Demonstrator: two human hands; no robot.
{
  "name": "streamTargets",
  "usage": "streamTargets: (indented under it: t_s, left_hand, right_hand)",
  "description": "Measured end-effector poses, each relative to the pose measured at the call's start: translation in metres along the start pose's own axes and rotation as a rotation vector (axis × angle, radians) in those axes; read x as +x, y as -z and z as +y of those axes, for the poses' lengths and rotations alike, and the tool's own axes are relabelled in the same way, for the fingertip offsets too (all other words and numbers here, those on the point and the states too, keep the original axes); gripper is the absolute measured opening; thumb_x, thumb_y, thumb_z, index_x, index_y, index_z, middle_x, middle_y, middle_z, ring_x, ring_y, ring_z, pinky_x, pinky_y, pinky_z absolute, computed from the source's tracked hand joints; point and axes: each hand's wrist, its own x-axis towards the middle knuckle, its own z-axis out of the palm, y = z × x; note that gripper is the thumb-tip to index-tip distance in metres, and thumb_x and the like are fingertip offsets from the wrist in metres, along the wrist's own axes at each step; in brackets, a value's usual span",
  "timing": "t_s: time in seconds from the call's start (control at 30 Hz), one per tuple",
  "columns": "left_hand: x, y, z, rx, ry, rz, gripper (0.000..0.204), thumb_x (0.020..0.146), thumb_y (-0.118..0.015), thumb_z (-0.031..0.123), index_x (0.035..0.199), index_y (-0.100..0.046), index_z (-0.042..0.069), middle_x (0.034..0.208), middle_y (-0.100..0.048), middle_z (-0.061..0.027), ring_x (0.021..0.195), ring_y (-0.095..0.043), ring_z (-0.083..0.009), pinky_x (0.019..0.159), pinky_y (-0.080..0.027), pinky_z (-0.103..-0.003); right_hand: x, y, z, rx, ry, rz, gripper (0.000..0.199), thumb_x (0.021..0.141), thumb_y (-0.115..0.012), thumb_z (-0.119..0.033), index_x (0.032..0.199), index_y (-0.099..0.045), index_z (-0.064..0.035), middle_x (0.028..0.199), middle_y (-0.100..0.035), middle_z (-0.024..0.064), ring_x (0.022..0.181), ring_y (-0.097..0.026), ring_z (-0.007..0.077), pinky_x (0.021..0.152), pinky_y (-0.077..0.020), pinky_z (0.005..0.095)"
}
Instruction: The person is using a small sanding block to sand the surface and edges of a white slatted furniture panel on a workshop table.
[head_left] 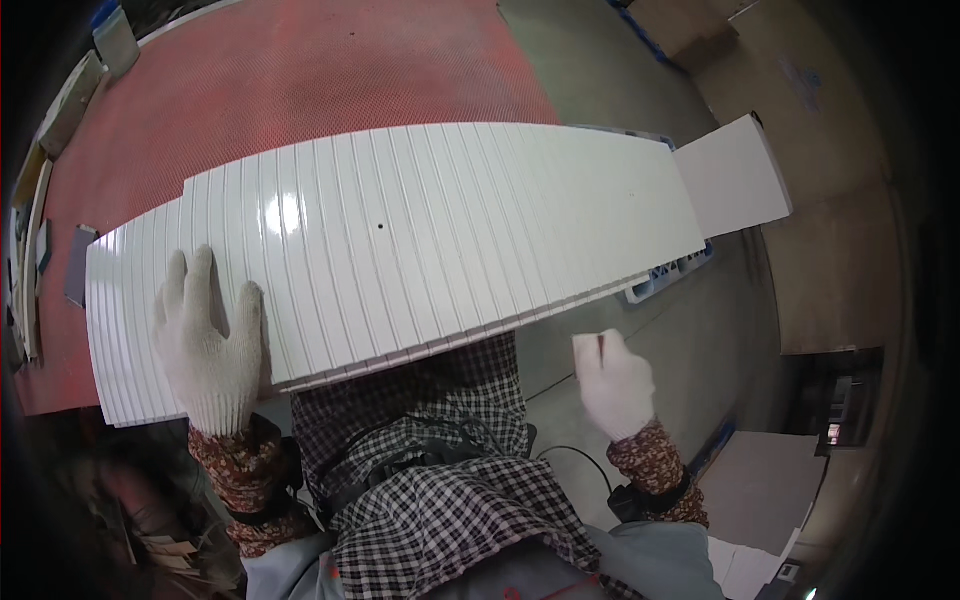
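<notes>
Both forearms, in brown patterned sleeves [240, 475], rise from the lower edge, the checked apron [450, 520] between them. The left hand [208, 345], gloved in white knit, lies palm down with fingers extended and thumb spread, resting on the left part of the panel without gripping it. The right hand [617, 388], likewise gloved, is raised clear of the panel's near edge, fingers curled in; whether anything small is pinched there cannot be determined. The white grooved panel [430, 240] lies across the front of the person, its left portion stepped, its near edge showing more than one layer; a small dark spot [380, 227] marks its face. Beyond its right end, close by, sits a plain pale board [735, 180]; a blue pallet [672, 278] shows partly under that end. At far left are a grey block [80, 265] and a blue-lidded container [116, 45]. The red textured surface [350, 70] extends behind the panel, with grey floor [590, 70] and a brown wall-like sheet [820, 250] to the right.
</notes>
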Motion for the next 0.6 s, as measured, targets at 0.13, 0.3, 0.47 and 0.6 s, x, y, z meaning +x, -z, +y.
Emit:
streamTargets:
  t_s: [0.13,0.3,0.47,0.6]
  left_hand:
    - [-0.001,0.002,-0.005,0.002,0.008,-0.023,0.057,0.09,-0.072,0.027,0.14,-0.06,0.001,0.148,-0.052,-0.0276,0.135,-0.051,-0.044,0.113,-0.042,-0.052]
    - [-0.003,0.002,0.002,-0.015,0.032,-0.022,0.058,0.09,-0.072,0.026,0.141,-0.059,0.002,0.149,-0.051,-0.0279,0.136,-0.049,-0.0448,0.113,-0.041,-0.053]
    - [-0.002,0.005,0.001,-0.035,0.019,-0.036,0.059,0.088,-0.073,0.025,0.141,-0.059,0.002,0.149,-0.051,-0.0283,0.137,-0.049,-0.0451,0.114,-0.041,-0.053]
    - [-0.001,0.005,0.0,-0.04,0.003,-0.029,0.061,0.086,-0.073,0.024,0.141,-0.059,0.0,0.148,-0.051,-0.0299,0.137,-0.048,-0.0461,0.113,-0.04,-0.053]
  right_hand:
    - [0.013,0.023,-0.029,0.276,0.021,0.095,0.029,0.105,-0.057,-0.03,0.097,-0.06,-0.0022,0.07,-0.067,0.017,0.069,-0.07,0.0398,0.062,-0.0539,0.049]
    - [0.033,0.019,-0.037,0.258,0.107,0.08,0.025,0.104,-0.059,-0.027,0.102,-0.06,-0.0026,0.071,-0.068,0.0172,0.069,-0.07,0.039,0.063,-0.0545,0.0481]
    - [0.037,0.029,-0.044,0.196,0.104,0.047,0.025,0.104,-0.058,-0.028,0.104,-0.061,-0.003,0.073,-0.068,0.0178,0.07,-0.07,0.0395,0.064,-0.055,0.0488]
    - [0.059,0.027,-0.046,0.09,0.178,0.049,0.029,0.105,-0.054,-0.031,0.104,-0.063,-0.0038,0.073,-0.068,0.019,0.07,-0.07,0.0409,0.066,-0.0549,0.0506]
